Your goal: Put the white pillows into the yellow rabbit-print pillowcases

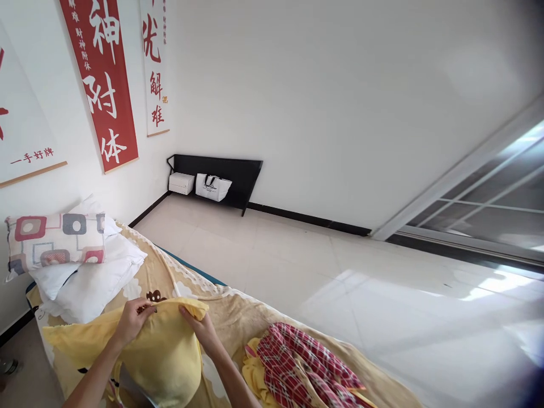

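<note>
A yellow garment (164, 351) lies spread on the bed (238, 317) in front of me. My left hand (132, 320) pinches its upper edge, fingers closed on the cloth. My right hand (202, 328) grips the same edge a little to the right, also closed on the fabric. Both forearms reach in from the bottom of the view. A red plaid garment (297, 357) lies crumpled on the bed to the right of my hands, over another yellow cloth.
A patterned pillow (55, 238) and white pillows (91, 277) sit at the head of the bed on the left. Red and white banners hang on the wall. A black board (238, 175), a white box (181, 182) and a white bag (212, 187) stand by the far wall. Tiled floor (340, 283) stretches right.
</note>
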### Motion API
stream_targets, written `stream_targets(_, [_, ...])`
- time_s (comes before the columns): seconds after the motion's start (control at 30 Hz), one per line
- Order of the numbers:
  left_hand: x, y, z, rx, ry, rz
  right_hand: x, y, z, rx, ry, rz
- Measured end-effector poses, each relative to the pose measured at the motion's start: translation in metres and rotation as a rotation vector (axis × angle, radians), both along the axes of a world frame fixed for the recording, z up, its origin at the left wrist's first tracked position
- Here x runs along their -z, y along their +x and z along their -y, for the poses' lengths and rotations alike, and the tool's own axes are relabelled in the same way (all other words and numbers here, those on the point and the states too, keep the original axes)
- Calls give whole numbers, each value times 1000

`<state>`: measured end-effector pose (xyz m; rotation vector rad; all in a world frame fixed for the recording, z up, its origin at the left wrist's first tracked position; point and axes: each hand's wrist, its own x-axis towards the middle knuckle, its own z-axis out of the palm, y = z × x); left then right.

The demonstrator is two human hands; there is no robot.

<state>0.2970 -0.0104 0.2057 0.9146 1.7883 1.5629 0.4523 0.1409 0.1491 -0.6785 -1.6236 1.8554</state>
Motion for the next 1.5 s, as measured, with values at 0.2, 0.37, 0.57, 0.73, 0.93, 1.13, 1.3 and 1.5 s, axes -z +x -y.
stream_targets(0.2, [32,6,-2,-169,161,273,-7,2,-1,-71,-1,-1])
stream_targets(0.37, [40,13,0,-205,291,563,-13,4,-2,-148,-29,-46])
stream_targets(0.57, [41,10,5,-213,341,809,-13,-7,3,-196,-11,-33])
stream_targets(0.73, [43,8,6,-159,387,936,-13,-18,11,-246,152,-8])
stream_targets(0.93, [31,16,15,-85,207,427,-7,-21,11,-171,194,20])
stream_targets(1.13, [25,11,21,-72,120,0,-16,-13,5,-135,272,-11])
stream_targets(1.3, [20,5,10,104,-40,-78,-16,-10,5,-150,263,-30])
stream_targets(1.5, [18,12,0,128,-74,-275,-18,-7,5,-144,255,-66])
